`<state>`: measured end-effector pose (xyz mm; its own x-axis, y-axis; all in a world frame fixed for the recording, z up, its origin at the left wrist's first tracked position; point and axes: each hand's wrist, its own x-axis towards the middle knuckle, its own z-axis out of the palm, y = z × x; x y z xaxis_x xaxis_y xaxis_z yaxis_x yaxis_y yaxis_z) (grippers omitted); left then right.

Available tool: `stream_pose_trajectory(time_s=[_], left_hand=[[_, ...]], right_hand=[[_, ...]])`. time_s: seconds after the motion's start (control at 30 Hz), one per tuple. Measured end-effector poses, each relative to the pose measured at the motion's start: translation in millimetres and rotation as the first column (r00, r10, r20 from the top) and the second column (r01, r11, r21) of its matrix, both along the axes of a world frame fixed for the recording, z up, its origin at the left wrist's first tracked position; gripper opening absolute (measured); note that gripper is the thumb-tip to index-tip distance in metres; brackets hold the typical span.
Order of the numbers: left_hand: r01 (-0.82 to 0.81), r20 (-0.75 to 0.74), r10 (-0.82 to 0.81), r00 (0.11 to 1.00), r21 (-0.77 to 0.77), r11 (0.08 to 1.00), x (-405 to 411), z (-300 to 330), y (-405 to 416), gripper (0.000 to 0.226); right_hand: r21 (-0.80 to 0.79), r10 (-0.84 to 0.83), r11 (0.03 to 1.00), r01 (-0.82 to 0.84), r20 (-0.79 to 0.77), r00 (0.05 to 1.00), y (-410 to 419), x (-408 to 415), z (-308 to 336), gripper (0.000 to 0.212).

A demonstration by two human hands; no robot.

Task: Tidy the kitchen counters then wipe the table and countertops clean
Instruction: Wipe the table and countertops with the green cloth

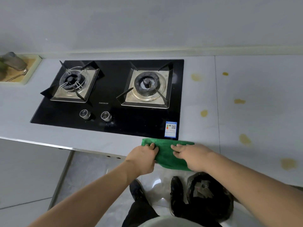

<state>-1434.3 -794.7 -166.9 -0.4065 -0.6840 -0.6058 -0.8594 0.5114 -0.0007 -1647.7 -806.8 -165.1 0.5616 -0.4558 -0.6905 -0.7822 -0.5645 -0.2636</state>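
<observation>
A green cloth (165,154) lies over the front edge of the pale countertop (242,122), just below the hob's right front corner. My left hand (142,158) holds the cloth's left side, fingers curled over its edge. On the cloth's right side rests my right hand (191,155), fingers fairly straight and pressing down. Several yellow stains, such as the one at the counter's middle right (204,113), dot the countertop to the right of the hob.
A black glass gas hob (114,115) with two burners and two knobs is set into the counter. A sink corner with a tap (14,63) is at far left. On the floor by my feet stands a bin lined with a black bag (208,197).
</observation>
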Motion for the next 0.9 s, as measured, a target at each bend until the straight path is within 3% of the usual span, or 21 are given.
stream_pose_trajectory(time_s=[0.33, 0.47, 0.53, 0.57, 0.67, 0.8, 0.9], left_hand=[[0.146, -0.064, -0.147, 0.987, -0.020, 0.989, -91.4, -2.9, 10.8, 0.038], [0.216, -0.100, -0.220, 0.970, -0.057, 0.975, -78.2, -8.9, 6.8, 0.048], [0.223, -0.157, -0.230, 0.960, -0.063, 0.973, -70.3, -9.8, 5.3, 0.054], [0.218, -0.191, -0.229, 0.955, -0.075, 0.973, -67.9, -10.2, 4.8, 0.056], [0.254, -0.242, -0.274, 0.931, -0.111, 0.961, -65.2, -18.2, 3.9, 0.058], [0.232, -0.224, -0.240, 0.945, -0.061, 0.971, -63.4, -22.1, 5.6, 0.058], [0.208, -0.232, -0.211, 0.950, -0.038, 0.977, -68.7, -16.5, 1.1, 0.057]], right_hand=[[-0.020, -0.149, 0.989, 0.148, -0.048, 0.988, 6.6, -89.9, -0.3, 0.072], [-0.220, -0.241, 0.943, 0.251, 0.071, 0.968, 18.4, -74.2, -11.1, 0.045], [-0.377, -0.339, 0.842, 0.386, 0.188, 0.922, 30.2, -65.6, -18.0, 0.029], [-0.428, -0.397, 0.779, 0.458, 0.227, 0.889, 36.5, -63.8, -21.5, 0.030], [-0.437, -0.567, 0.675, 0.594, 0.208, 0.797, 52.0, -64.9, -39.0, 0.059], [-0.443, -0.568, 0.678, 0.587, 0.193, 0.800, 55.2, -63.7, -52.0, 0.068], [-0.386, -0.512, 0.735, 0.557, 0.222, 0.830, 47.7, -67.7, -41.0, 0.067]])
